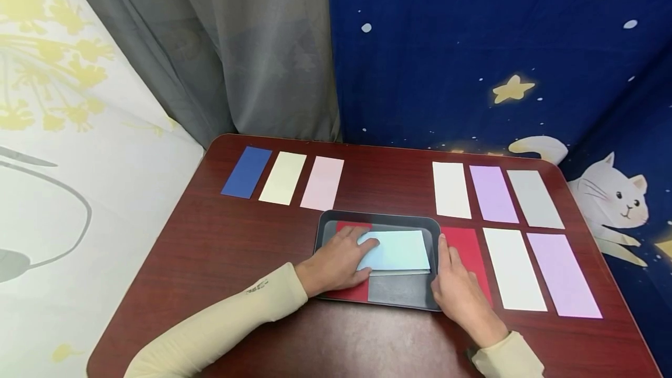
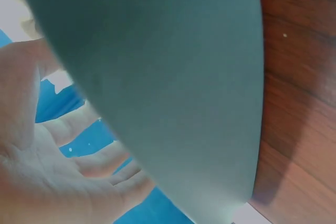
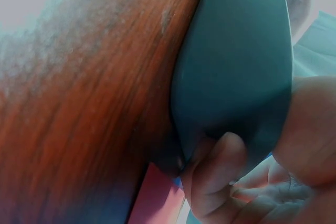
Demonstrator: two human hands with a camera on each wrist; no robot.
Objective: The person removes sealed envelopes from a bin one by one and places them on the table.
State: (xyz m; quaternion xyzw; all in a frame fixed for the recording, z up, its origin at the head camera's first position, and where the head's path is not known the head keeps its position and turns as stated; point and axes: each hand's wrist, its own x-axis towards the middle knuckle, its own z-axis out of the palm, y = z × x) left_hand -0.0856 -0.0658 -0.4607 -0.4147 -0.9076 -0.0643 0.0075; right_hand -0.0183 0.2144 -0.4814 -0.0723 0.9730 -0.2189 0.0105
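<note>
A dark grey tray (image 1: 378,216) lies on the table, with a red card (image 1: 343,294) in its left part. Over that is a light blue card (image 1: 396,249), with a pale edge showing beneath its near side. My left hand (image 1: 338,258) reaches over the tray's left rim and holds the light blue card by its left end, thumb at the near edge. The tray wall (image 2: 173,87) hides those fingertips in the left wrist view. My right hand (image 1: 462,290) grips the tray's right end, with a curled finger (image 3: 226,156) against the wall in the right wrist view.
Back left lie blue (image 1: 247,172), cream (image 1: 283,178) and pink (image 1: 322,183) cards. To the right are white (image 1: 451,189), lilac (image 1: 494,193) and grey (image 1: 535,198) cards, then red (image 1: 466,249), white (image 1: 514,269) and lilac (image 1: 564,275) ones nearer. Curtains (image 1: 273,45) hang behind.
</note>
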